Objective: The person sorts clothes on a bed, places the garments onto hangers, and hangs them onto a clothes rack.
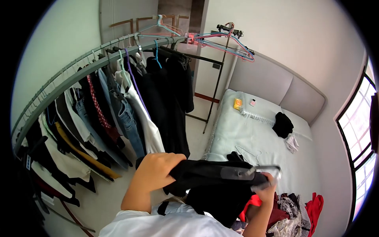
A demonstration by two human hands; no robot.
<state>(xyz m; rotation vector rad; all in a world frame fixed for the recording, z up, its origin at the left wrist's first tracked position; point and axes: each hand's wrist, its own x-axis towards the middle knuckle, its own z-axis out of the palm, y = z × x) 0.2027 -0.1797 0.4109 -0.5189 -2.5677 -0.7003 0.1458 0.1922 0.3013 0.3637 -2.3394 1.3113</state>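
Note:
A long black garment (pixel 205 170) is stretched sideways in front of me, its kind not clear. My left hand (pixel 161 168) is closed around its left end. At the other end, my right hand (pixel 266 185) grips the garment beside a clear, shiny hanger (pixel 272 170), which is blurred. A dark grey flat piece lies along the cloth near this hanger. More black cloth (pixel 221 201) hangs below, in front of my white shirt.
A curved clothes rail (pixel 79 77) on my left carries many garments. Colourful hangers (pixel 225 41) hang on a stand behind. On the bed (pixel 244 134) lie a black cloth (pixel 283 125), a yellow packet (pixel 237 103) and a white hanger (pixel 246 155). Red and patterned clothes (pixel 292 213) are piled at lower right.

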